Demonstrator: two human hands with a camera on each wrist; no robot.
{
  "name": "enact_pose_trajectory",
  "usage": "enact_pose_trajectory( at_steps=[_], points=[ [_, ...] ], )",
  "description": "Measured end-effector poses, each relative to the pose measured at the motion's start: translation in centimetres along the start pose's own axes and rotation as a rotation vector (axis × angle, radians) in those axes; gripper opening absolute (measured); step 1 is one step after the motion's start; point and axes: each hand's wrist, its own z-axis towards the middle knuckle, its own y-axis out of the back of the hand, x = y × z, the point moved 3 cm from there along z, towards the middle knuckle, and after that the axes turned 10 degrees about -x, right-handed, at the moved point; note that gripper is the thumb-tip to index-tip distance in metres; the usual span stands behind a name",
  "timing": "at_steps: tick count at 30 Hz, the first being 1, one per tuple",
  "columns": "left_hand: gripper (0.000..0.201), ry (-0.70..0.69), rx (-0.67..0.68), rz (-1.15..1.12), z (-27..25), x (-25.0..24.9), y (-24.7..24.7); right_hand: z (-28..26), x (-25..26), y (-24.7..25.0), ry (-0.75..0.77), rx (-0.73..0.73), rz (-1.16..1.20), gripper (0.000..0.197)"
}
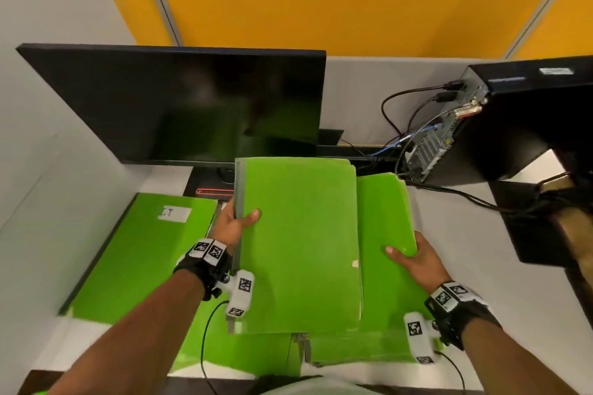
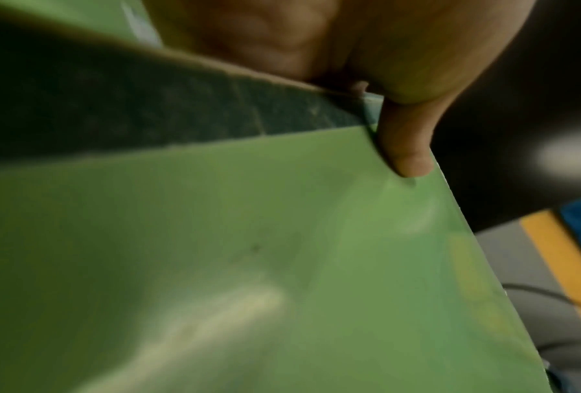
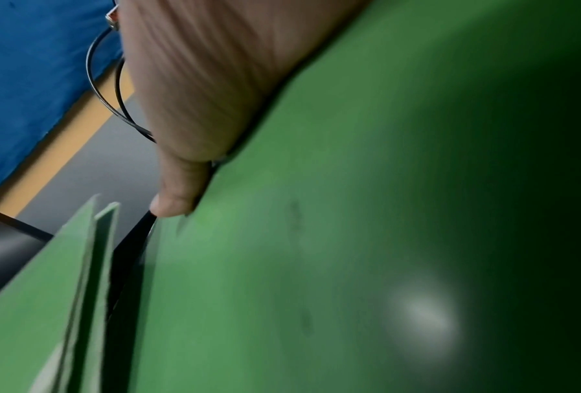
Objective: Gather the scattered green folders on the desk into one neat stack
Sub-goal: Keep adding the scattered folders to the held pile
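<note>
Yellow partition panels point(image 1: 288, 3) rise behind a white surface point(image 1: 500, 266) that carries a dark monitor point(image 1: 179, 106) at its far edge and a black computer case point(image 1: 526, 119) toward the far right corner. Near the middle of the surface, the left hand point(image 1: 232, 224) pinches the grey spine of a green folder point(image 1: 298, 240), thumb on the cover. The right hand point(image 1: 414, 258) pinches a second green folder point(image 1: 385, 218) just beside it, partly under the first. A labelled folder point(image 1: 144, 253) lies flat toward the left edge. More folders point(image 1: 256, 353) lie along the near edge.
</note>
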Motion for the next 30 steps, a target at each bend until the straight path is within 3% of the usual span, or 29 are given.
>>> enact_pose_trajectory(
  at_steps=[4, 7, 9, 14, 17, 18, 20, 23, 26, 30],
  points=[
    [0.058, 0.059, 0.010, 0.036, -1.0, 1.5, -4.3, -0.1, 0.0, 0.1, 0.046, -0.010, -0.007, 0.043],
    [0.055, 0.104, 0.019, 0.096, -1.9, 3.0, -6.7, -0.2, -0.1, 0.2, 0.080, -0.041, -0.034, 0.023],
    [0.052, 0.119, 0.048, 0.152, -2.0, 4.6, -8.1, -0.3, -0.2, 0.4, 0.064, -0.063, -0.010, 0.021],
    [0.061, 0.129, 0.091, 0.247, -2.8, 6.3, -10.6, -0.9, -0.9, 0.6, -0.010, 0.008, 0.096, 0.044],
    [0.062, 0.133, 0.129, 0.218, -3.5, 5.8, -11.2, -0.9, -2.0, 0.9, -0.046, 0.005, 0.109, 0.099],
    [0.061, 0.153, 0.156, 0.205, -3.6, 5.9, -11.3, -0.8, -2.3, 1.0, -0.044, 0.003, 0.094, 0.108],
    [0.062, 0.164, 0.203, 0.211, -3.8, 5.5, -10.9, -0.8, -2.6, 1.0, -0.036, 0.003, 0.070, 0.107],
    [0.073, 0.185, 0.258, 0.263, -3.6, 4.7, -9.1, -0.8, -2.8, 1.0, -0.032, -0.013, 0.059, 0.089],
    [0.071, 0.203, 0.399, 0.413, -4.6, 4.5, -8.5, -0.6, -3.1, 1.0, -0.037, -0.011, 0.056, 0.109],
    [0.113, 0.292, 0.411, 0.329, -6.9, 5.3, -9.8, -0.8, -2.5, 0.6, -0.019, 0.030, 0.084, 0.111]
  ],
)
